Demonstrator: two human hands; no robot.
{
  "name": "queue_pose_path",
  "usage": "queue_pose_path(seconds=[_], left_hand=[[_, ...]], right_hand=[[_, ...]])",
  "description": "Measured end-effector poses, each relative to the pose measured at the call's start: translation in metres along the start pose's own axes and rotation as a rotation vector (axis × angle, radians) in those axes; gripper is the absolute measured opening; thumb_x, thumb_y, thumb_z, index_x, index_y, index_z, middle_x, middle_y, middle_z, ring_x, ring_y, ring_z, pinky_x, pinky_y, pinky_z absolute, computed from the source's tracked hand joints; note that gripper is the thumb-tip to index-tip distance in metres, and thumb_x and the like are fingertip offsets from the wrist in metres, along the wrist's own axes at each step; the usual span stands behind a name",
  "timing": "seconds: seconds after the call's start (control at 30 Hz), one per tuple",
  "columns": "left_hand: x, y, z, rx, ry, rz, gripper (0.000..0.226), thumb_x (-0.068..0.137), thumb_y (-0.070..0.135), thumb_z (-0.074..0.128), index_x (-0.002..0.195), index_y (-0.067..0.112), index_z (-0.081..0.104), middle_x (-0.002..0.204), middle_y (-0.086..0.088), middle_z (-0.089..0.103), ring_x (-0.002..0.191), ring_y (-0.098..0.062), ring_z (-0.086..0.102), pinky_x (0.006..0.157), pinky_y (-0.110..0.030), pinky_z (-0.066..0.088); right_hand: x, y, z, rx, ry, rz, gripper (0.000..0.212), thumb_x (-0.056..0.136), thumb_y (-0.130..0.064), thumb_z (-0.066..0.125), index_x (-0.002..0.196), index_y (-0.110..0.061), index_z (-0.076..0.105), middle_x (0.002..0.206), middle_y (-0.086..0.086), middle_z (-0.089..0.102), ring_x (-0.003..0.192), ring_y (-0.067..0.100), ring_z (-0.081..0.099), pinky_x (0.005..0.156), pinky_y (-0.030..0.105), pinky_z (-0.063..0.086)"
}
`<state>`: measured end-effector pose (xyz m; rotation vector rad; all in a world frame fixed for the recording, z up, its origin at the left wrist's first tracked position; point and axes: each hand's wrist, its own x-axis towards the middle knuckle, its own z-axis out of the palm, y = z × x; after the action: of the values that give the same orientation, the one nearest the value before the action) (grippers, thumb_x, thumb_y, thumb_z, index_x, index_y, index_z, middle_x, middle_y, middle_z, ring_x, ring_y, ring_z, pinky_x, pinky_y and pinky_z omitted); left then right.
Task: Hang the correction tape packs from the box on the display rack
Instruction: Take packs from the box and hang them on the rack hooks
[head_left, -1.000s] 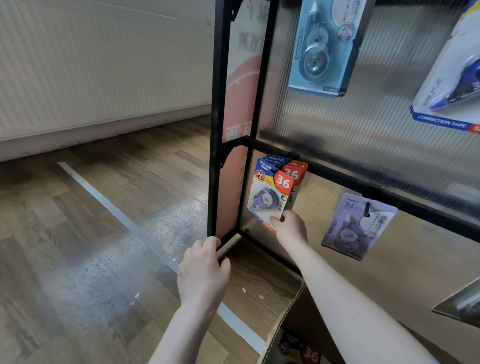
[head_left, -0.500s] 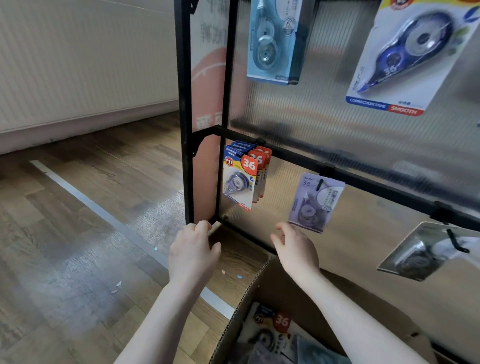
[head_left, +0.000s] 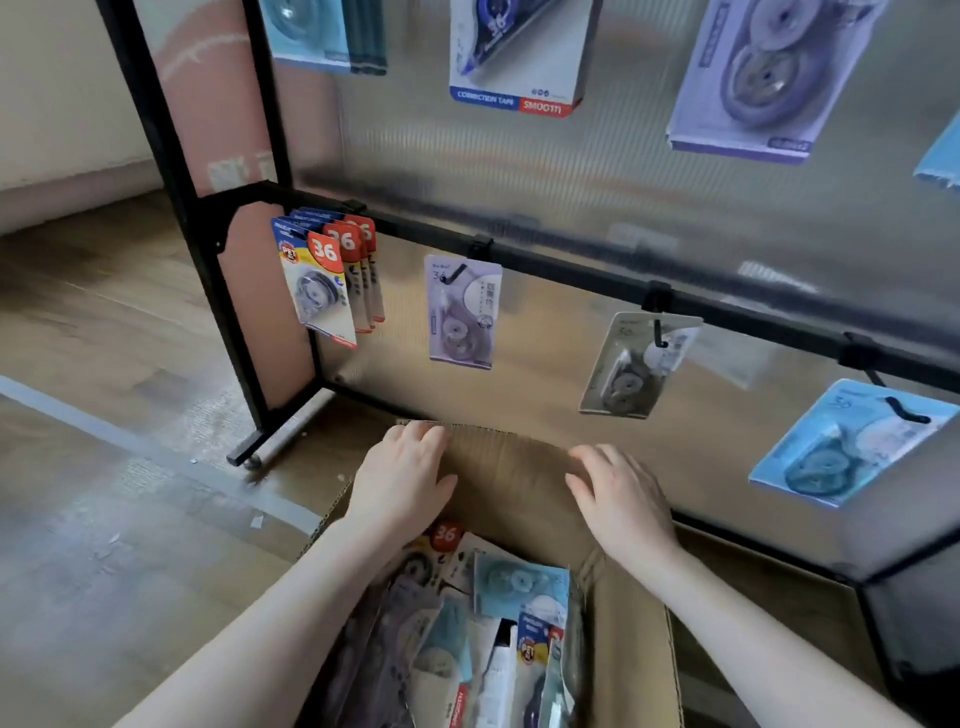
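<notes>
Loose correction tape packs (head_left: 498, 634) lie jumbled in an open cardboard box (head_left: 628, 639) on the wooden floor (head_left: 104, 519), just in front of the black display rack (head_left: 571, 265). Among them show a pale blue pack and one with a red "36" badge.

The person's left hand (head_left: 402, 475) rests on the box's raised far flap (head_left: 511, 467), its fingers (head_left: 423, 434) reaching the flap's top edge; they lie fairly straight and hold no pack. The right hand (head_left: 621, 499) rests on the same flap further along, with fingers (head_left: 589, 460) loosely spread and bent slightly, holding nothing.

On the rack's lower crossbar, a bunch of blue-and-yellow packs (head_left: 327, 280) with red "36" badges hangs near the left post. Beside it hangs a single lilac pack (head_left: 461, 312), then a grey pack (head_left: 636, 364), tilted, and a light blue pack (head_left: 852, 441) at the far right. Larger packs hang along the upper row against the ribbed translucent panel (head_left: 623, 171), among them a white one (head_left: 514, 57) printed "CORRECTION TAPE" and a lilac one (head_left: 753, 78).

A pale tape line (head_left: 156, 457) crosses the floor.
</notes>
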<state>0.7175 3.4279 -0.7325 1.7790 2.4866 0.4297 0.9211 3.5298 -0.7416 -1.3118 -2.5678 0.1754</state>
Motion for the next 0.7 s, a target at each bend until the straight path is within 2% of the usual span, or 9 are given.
queue_pose_path(seconds=[0.27, 0.47, 0.6, 0.7], left_hand=[[-0.008, 0.025, 0.063, 0.15, -0.29, 0.107, 0.042, 0.096, 0.037, 0.048, 0.133, 0.019, 0.044, 0.127, -0.005, 0.049, 0.116, -0.025, 0.046, 0.089, -0.033, 0.042], [-0.024, 0.009, 0.098, 0.286, -0.58, 0.0, 0.051, 0.096, 0.047, 0.046, 0.134, 0.013, 0.044, 0.13, -0.01, 0.048, 0.12, -0.03, 0.046, 0.095, -0.038, 0.041], [-0.032, -0.005, 0.103, 0.29, -0.737, -0.068, 0.055, 0.092, 0.043, 0.054, 0.134, 0.01, 0.042, 0.134, -0.013, 0.045, 0.119, -0.031, 0.048, 0.093, -0.04, 0.044], [-0.036, -0.013, 0.106, 0.221, -0.84, -0.123, 0.063, 0.091, 0.042, 0.057, 0.141, 0.011, 0.036, 0.135, -0.011, 0.048, 0.115, -0.027, 0.053, 0.088, -0.033, 0.046]], right_hand=[[-0.036, 0.043, 0.008, -0.039, -0.121, -0.022, 0.036, 0.1, -0.032, 0.04, 0.133, -0.021, 0.046, 0.134, -0.003, 0.048, 0.124, 0.017, 0.043, 0.103, 0.028, 0.03], [-0.039, 0.054, 0.017, -0.04, -0.098, -0.115, 0.033, 0.098, -0.027, 0.046, 0.129, -0.017, 0.051, 0.129, 0.0, 0.052, 0.12, 0.021, 0.046, 0.104, 0.033, 0.031], [-0.042, 0.061, 0.026, 0.0, 0.01, -0.133, 0.023, 0.088, -0.015, 0.063, 0.111, -0.012, 0.065, 0.11, 0.005, 0.063, 0.103, 0.026, 0.057, 0.092, 0.038, 0.045], [-0.043, 0.065, 0.03, 0.038, 0.097, -0.156, 0.021, 0.079, -0.008, 0.072, 0.099, -0.011, 0.069, 0.098, 0.004, 0.065, 0.091, 0.027, 0.061, 0.082, 0.038, 0.049]])
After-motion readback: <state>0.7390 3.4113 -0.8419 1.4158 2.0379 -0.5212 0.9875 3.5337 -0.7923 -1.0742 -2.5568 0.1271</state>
